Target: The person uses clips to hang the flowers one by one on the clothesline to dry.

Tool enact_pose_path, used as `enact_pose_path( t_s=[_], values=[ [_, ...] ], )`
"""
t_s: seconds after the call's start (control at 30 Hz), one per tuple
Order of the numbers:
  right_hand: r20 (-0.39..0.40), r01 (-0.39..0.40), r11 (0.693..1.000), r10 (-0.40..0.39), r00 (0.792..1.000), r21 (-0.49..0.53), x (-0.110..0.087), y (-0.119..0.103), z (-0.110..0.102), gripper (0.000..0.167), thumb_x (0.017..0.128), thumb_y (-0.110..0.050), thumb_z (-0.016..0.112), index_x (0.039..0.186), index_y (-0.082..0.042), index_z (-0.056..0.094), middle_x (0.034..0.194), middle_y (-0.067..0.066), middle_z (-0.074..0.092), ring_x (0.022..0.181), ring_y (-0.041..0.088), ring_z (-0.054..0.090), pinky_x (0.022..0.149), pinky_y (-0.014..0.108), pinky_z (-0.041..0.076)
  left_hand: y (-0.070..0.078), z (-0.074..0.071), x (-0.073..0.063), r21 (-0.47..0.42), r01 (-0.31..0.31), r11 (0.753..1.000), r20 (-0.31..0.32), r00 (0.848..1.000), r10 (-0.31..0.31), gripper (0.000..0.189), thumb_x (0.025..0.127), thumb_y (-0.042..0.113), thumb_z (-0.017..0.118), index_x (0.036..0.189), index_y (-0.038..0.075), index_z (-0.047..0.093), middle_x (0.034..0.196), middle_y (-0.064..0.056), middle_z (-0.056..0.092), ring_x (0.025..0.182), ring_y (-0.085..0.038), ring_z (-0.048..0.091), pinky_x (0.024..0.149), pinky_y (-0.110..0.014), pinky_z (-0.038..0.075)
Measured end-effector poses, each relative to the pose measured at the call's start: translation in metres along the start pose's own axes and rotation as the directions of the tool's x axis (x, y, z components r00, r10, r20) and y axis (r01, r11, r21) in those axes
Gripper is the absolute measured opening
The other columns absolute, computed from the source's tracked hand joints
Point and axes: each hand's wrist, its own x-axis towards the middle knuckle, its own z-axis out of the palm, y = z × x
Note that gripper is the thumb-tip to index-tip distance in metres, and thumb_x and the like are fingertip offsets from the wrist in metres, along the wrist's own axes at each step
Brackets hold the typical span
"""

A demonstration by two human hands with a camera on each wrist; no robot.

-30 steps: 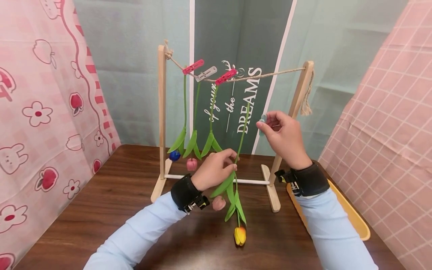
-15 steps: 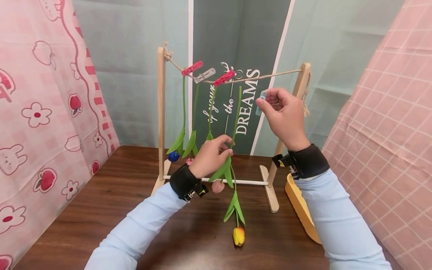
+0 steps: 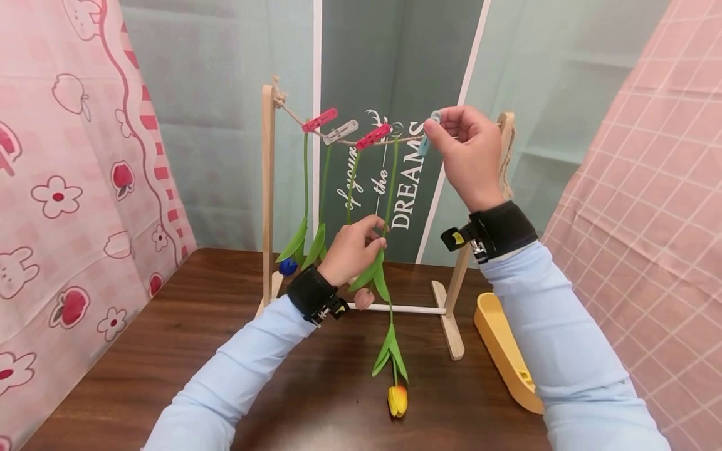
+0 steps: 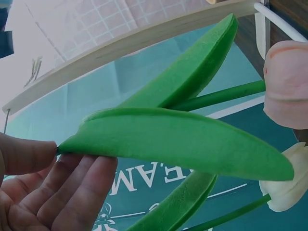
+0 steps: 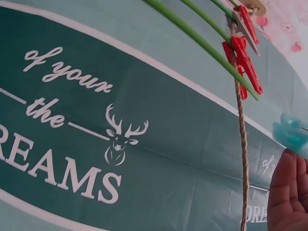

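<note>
My left hand (image 3: 355,247) pinches the stem of a pink tulip (image 3: 363,299) that hangs head down. Its stem tip reaches the rope (image 3: 406,140) in the head view; the right wrist view shows the bare green stem (image 5: 207,45) crossing in front of the rope. Between thumb and fingers, my right hand (image 3: 470,150) holds a light blue clothespin (image 3: 430,133) right of that tip, at rope height. Red clothespins (image 3: 319,120) and a grey clothespin (image 3: 341,132) clip other tulips to the rope, a blue tulip (image 3: 287,267) leftmost. My left hand hides some blooms.
The rope spans a wooden frame (image 3: 267,188) with a white crossbar (image 3: 412,309). A yellow tulip (image 3: 397,401) lies on the brown table (image 3: 327,388) in front. A yellow tray (image 3: 496,338) sits at right, partly behind my right sleeve. Patterned cloths (image 3: 637,207) flank both sides.
My left hand has raised the pink tulip, moving slightly left, so its stem tip rises to the rope. My right hand has lifted the light blue clothespin up to rope height.
</note>
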Motion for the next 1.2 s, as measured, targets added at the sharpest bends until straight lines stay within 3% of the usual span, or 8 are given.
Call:
enact_pose_path(
  t_s=[0.17,0.3,0.67,0.9,1.2],
  values=[
    [0.01,-0.051,0.989,0.05,0.999,0.142,0.014,-0.004,0.008,0.01,0.088,-0.018,0.074,0.092,-0.01,0.069,0.081,0.001,0.065,0.073,0.016,0.06,0.071,0.024,0.048,-0.003,0.0,0.001,0.003,0.014,1.0,0.004,1.0,-0.014,0.019,0.097,0.009,0.061,0.115,0.007,0.06,0.086,-0.001,0.069,0.076,-0.012,0.063,0.069,-0.03,0.046],
    [0.031,-0.071,0.977,0.066,0.997,0.2,0.022,-0.007,0.015,0.006,0.088,-0.015,0.074,0.087,-0.011,0.07,0.078,0.001,0.064,0.069,0.016,0.058,0.07,0.027,0.048,-0.004,0.0,0.002,0.003,0.008,1.0,-0.007,1.0,-0.008,0.019,0.096,0.008,0.061,0.115,0.006,0.06,0.085,-0.002,0.07,0.076,-0.013,0.064,0.07,-0.031,0.047],
    [0.049,-0.171,0.959,0.164,0.985,0.228,0.033,-0.01,0.028,0.012,0.085,-0.014,0.076,0.082,-0.008,0.066,0.077,0.004,0.065,0.067,0.015,0.061,0.063,0.025,0.052,-0.005,-0.001,0.002,0.0,0.013,1.0,-0.01,1.0,-0.013,0.018,0.096,0.008,0.061,0.114,0.007,0.06,0.087,-0.005,0.07,0.078,-0.014,0.065,0.071,-0.032,0.048],
    [0.069,-0.223,0.947,0.213,0.975,0.232,0.032,-0.009,0.032,0.013,0.085,-0.014,0.076,0.081,-0.007,0.066,0.076,0.005,0.064,0.065,0.018,0.06,0.067,0.026,0.053,-0.006,-0.001,0.001,-0.004,0.014,1.0,-0.01,1.0,-0.014,0.019,0.096,0.008,0.061,0.115,0.005,0.06,0.088,-0.006,0.07,0.079,-0.014,0.065,0.07,-0.031,0.049],
    [0.102,-0.225,0.959,0.21,0.972,0.17,0.027,-0.01,0.037,0.013,0.087,-0.016,0.074,0.085,-0.007,0.066,0.079,0.007,0.064,0.069,0.02,0.062,0.071,0.026,0.054,-0.007,0.0,0.001,0.0,0.017,1.0,-0.013,1.0,-0.017,0.019,0.096,0.008,0.062,0.115,0.007,0.06,0.087,-0.005,0.07,0.077,-0.013,0.064,0.069,-0.031,0.048]
  ],
)
